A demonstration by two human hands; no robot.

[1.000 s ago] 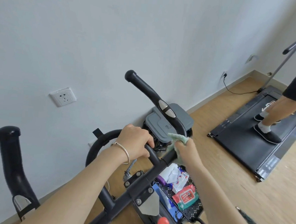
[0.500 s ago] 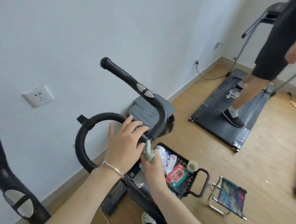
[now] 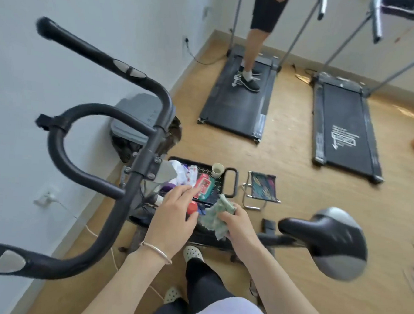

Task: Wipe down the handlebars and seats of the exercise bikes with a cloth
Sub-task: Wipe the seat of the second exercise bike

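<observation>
The exercise bike's black handlebars (image 3: 101,131) fill the left side, with a curved inner loop and two long grips with silver pads. Its black and grey seat (image 3: 329,239) is at the right, level with my hands. My right hand (image 3: 239,223) grips a crumpled pale green cloth (image 3: 215,215) just left of the seat's nose, apart from it. My left hand (image 3: 173,218) hovers beside the cloth with relaxed, spread fingers and holds nothing, off the handlebars. A red knob (image 3: 192,207) on the bike frame shows between my hands.
A black tray (image 3: 231,182) on the floor holds wipes packets and a paper cup. A small folding stool (image 3: 262,187) stands next to it. Two treadmills (image 3: 238,103) lie ahead, with a person standing on the left one. A grey lidded bin (image 3: 135,118) sits by the wall.
My left hand has let go of the handlebar loop. Both hands, with the cloth, have dropped back and to the right towards the seat, and my view has swung right, bringing the seat in.
</observation>
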